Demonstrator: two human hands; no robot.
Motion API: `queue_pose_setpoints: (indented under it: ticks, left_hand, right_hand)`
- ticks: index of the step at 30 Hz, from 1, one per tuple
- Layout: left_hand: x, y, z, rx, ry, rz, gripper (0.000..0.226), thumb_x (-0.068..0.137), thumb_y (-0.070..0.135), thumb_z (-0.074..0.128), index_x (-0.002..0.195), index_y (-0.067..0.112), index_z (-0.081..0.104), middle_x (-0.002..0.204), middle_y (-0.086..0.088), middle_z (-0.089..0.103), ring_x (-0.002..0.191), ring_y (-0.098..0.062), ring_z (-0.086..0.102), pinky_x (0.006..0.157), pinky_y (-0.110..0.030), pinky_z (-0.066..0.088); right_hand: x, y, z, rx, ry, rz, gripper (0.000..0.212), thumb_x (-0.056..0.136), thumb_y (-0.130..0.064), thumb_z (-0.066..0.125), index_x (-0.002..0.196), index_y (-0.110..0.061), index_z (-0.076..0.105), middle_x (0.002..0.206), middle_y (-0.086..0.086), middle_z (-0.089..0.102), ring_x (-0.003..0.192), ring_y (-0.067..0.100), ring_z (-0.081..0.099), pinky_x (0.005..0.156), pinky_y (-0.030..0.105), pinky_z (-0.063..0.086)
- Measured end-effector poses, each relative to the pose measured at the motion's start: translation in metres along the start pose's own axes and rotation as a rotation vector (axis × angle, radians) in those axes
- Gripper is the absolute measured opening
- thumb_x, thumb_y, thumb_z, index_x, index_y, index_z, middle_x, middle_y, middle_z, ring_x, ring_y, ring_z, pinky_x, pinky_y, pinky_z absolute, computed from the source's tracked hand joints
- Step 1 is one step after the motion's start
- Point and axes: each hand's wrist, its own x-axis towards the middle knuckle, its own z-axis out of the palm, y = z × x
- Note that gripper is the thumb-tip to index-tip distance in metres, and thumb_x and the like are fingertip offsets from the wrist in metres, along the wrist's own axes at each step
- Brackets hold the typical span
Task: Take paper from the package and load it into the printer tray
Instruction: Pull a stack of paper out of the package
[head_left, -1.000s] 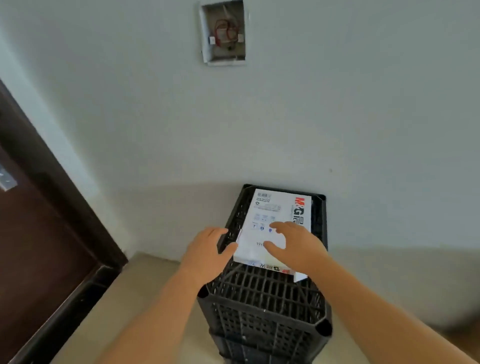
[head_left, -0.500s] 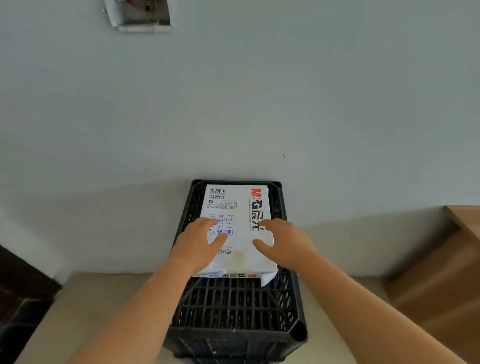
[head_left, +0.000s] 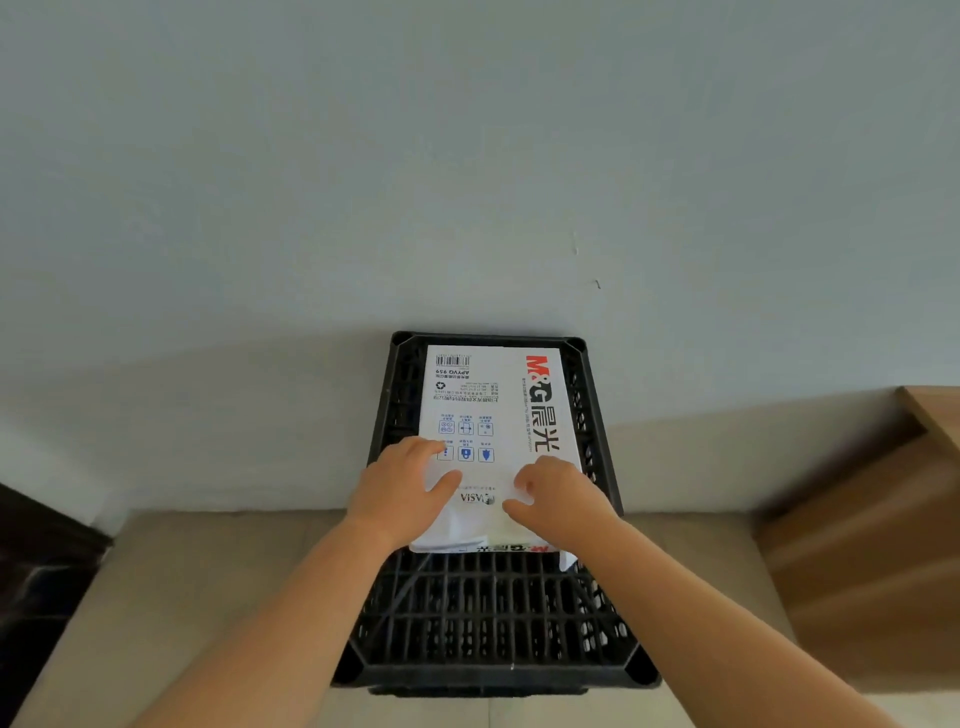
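Note:
A white paper package (head_left: 488, 405) with red and black lettering lies flat on a black slatted plastic crate (head_left: 488, 613) against the wall. My left hand (head_left: 402, 493) rests on the package's near left part, fingers spread on the wrapper. On its near right part lies my right hand (head_left: 558, 501), fingers curled against the crumpled wrapper near the near end. Whether either hand pinches the wrapper is unclear. No printer or tray is in view.
A pale wall (head_left: 467, 182) rises right behind the crate. A light wooden cabinet (head_left: 872, 545) stands to the right, a dark door frame (head_left: 36, 571) at the lower left. Beige floor (head_left: 208, 571) surrounds the crate.
The view has swung right, bringing the crate to the centre and the wooden cabinet into sight. Both hands have settled onto the near end of the package, the left moving from crate rim onto it.

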Motion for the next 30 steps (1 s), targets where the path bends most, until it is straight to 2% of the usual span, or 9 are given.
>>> queue_pose_setpoints:
  ticks: [5,11,18,23,30]
  left_hand:
    - [0.002,-0.001,0.01,0.06,0.01,0.044,0.048,0.091,0.049,0.049,0.131,0.021,0.051,0.132,0.006,0.052,0.122,-0.014,0.042,0.103,-0.033,0.037]
    - [0.0,0.0,0.011,0.111,0.026,0.086,0.048,0.091,0.05,0.048,0.129,0.021,0.053,0.13,0.006,0.053,0.122,-0.014,0.042,0.103,-0.035,0.036]
    - [-0.013,0.005,0.006,0.134,0.037,0.054,0.05,0.091,0.052,0.047,0.131,0.022,0.05,0.133,0.007,0.051,0.123,-0.013,0.042,0.104,-0.034,0.036]
    - [-0.021,0.013,0.009,0.13,0.048,0.053,0.05,0.092,0.052,0.045,0.132,0.023,0.049,0.134,0.008,0.049,0.125,-0.012,0.04,0.106,-0.034,0.033]
    - [-0.036,0.02,0.027,0.174,0.045,0.106,0.053,0.09,0.052,0.047,0.135,0.023,0.045,0.141,0.007,0.04,0.133,-0.013,0.03,0.111,-0.036,0.024]
  right_hand:
    - [0.011,-0.006,0.008,-0.012,-0.061,0.082,0.024,0.086,-0.031,0.059,0.103,-0.015,0.062,0.102,0.003,0.062,0.094,0.02,0.058,0.084,0.039,0.054]
    - [0.018,-0.006,0.01,-0.051,-0.1,0.082,0.024,0.09,-0.029,0.057,0.104,-0.012,0.067,0.104,0.005,0.063,0.095,0.024,0.06,0.086,0.04,0.054]
    - [-0.003,-0.001,0.013,-0.241,-0.025,-0.166,0.022,0.096,-0.023,0.049,0.111,-0.012,0.061,0.108,0.005,0.056,0.096,0.024,0.057,0.089,0.04,0.05]
    - [-0.04,0.004,0.025,-0.269,0.029,-0.339,0.023,0.098,-0.026,0.043,0.105,-0.012,0.06,0.103,0.005,0.057,0.094,0.024,0.053,0.086,0.039,0.046]
    - [-0.077,0.018,0.061,-0.351,0.031,-0.446,0.022,0.096,-0.023,0.047,0.103,-0.009,0.062,0.103,0.007,0.059,0.095,0.026,0.053,0.087,0.04,0.045]
